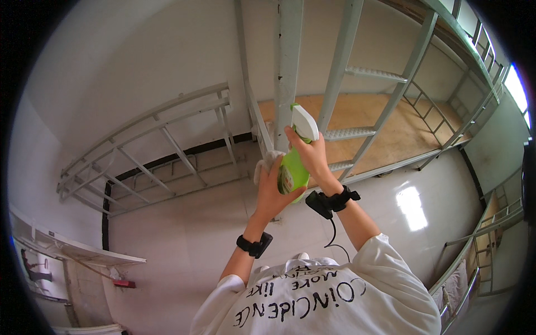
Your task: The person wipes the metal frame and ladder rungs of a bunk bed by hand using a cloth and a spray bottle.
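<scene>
Both hands are on a green spray bottle point(296, 169) with a white trigger head, held upright close to a grey metal bed post point(288, 71). My right hand point(310, 155) wraps the bottle's neck just below the spray head. My left hand point(272, 184) supports the lower part of the bottle and also has a greyish cloth point(268, 162) between its fingers and the post. The nozzle end points towards the post. Each wrist wears a black strapped device.
A bunk bed with a wooden board point(389, 121) and ladder rungs point(349, 134) stands at the right. Another metal frame point(167, 138) lies along the left wall. A red-headed broom point(124, 283) is at lower left, with a person point(35, 268) beyond the doorway. More bunks stand at right.
</scene>
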`<state>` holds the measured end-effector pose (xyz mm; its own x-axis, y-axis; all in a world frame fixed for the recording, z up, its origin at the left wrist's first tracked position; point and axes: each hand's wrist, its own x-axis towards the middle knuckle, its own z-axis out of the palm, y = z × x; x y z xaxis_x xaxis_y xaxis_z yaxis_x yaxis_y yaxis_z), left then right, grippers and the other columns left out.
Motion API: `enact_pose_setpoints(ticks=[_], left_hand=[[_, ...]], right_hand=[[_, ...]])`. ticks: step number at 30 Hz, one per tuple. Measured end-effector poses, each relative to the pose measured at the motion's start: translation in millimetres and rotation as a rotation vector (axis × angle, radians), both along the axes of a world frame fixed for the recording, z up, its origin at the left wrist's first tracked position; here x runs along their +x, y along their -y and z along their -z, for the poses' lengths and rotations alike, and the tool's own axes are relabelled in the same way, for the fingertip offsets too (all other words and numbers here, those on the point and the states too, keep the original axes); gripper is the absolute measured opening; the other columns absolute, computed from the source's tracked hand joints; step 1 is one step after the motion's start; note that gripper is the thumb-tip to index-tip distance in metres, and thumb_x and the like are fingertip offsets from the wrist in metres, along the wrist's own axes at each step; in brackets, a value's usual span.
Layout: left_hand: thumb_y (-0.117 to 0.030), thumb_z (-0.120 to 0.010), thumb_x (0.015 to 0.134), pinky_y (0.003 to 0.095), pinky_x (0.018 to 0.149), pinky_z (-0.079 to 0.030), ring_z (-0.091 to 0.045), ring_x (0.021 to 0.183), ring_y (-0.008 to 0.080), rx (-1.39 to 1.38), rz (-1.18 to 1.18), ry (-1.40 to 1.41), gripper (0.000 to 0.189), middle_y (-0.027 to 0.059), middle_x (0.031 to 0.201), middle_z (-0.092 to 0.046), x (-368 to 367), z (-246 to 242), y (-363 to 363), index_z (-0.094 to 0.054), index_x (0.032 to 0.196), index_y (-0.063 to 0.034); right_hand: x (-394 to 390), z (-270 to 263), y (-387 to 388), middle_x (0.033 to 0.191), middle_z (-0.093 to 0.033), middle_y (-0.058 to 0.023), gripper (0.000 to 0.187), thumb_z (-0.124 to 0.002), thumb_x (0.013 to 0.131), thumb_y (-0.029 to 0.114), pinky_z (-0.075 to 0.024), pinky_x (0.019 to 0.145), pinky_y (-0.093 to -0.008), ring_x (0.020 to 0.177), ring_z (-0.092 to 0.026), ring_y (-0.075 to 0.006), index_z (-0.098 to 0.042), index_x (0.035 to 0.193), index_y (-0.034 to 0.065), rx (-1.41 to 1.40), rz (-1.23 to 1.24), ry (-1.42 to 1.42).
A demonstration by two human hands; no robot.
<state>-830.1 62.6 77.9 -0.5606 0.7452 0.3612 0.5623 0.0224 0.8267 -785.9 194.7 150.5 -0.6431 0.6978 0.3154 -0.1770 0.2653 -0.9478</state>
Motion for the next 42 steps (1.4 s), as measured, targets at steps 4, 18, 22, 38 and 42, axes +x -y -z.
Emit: enact_pose_setpoints(ticks=[4, 18, 22, 38, 42], left_hand=[[-0.026, -0.072, 0.080, 0.0400, 0.102, -0.036, -0.044, 0.120, 0.0319, 0.134, -0.019, 0.084, 0.074, 0.0185, 0.132, -0.042, 2, 16, -3, -0.035, 0.142, -0.0067], [-0.017, -0.048, 0.096, 0.0340, 0.100, -0.036, -0.049, 0.116, 0.0229, 0.322, -0.136, 0.109, 0.038, 0.0128, 0.127, -0.052, -27, 12, -11, -0.048, 0.132, -0.0038], [-0.017, -0.048, 0.096, 0.0328, 0.101, -0.035, -0.049, 0.118, 0.0226, 0.345, -0.088, 0.215, 0.037, 0.0114, 0.129, -0.052, -33, 18, -13, -0.050, 0.131, -0.0035], [-0.021, -0.057, 0.090, 0.0475, 0.098, -0.036, -0.051, 0.112, 0.0304, 0.546, -0.247, -1.111, 0.049, 0.0121, 0.116, -0.059, -89, -140, -89, -0.045, 0.137, -0.0163], [-0.020, -0.060, 0.083, 0.0478, 0.081, -0.041, -0.049, 0.082, 0.0301, 0.578, -0.407, -1.382, 0.046, 0.0057, 0.087, -0.055, -120, -101, -152, -0.056, 0.128, -0.0296]], right_hand=[[0, 18, -8, 0.076, -0.059, -0.0001, 0.021, -0.068, 0.085, 0.020, -0.0437, 0.059, -0.0254, 0.068, -0.055, -0.0084, -0.060, 0.093, 0.0031, -0.101, -0.043, -0.085], [35, 33, -1, 0.079, -0.062, -0.0035, 0.027, -0.065, 0.086, 0.023, -0.0457, 0.063, -0.0274, 0.070, -0.055, -0.0105, -0.060, 0.096, -0.0012, -0.127, -0.172, 0.109], [41, 45, -2, 0.077, -0.062, -0.0043, 0.029, -0.065, 0.085, 0.025, -0.0457, 0.060, -0.0283, 0.065, -0.055, -0.0110, -0.061, 0.097, -0.0016, -0.083, -0.151, 0.176], [104, 51, -7, 0.084, -0.060, -0.0039, 0.021, -0.069, 0.080, 0.016, -0.0452, 0.068, -0.0284, 0.076, -0.056, -0.0141, -0.058, 0.093, 0.0032, -0.115, -0.170, 0.088], [118, 58, -7, 0.084, -0.059, -0.0036, 0.022, -0.069, 0.079, 0.015, -0.0444, 0.069, -0.0274, 0.076, -0.055, -0.0138, -0.058, 0.093, 0.0033, -0.141, -0.123, 0.051]])
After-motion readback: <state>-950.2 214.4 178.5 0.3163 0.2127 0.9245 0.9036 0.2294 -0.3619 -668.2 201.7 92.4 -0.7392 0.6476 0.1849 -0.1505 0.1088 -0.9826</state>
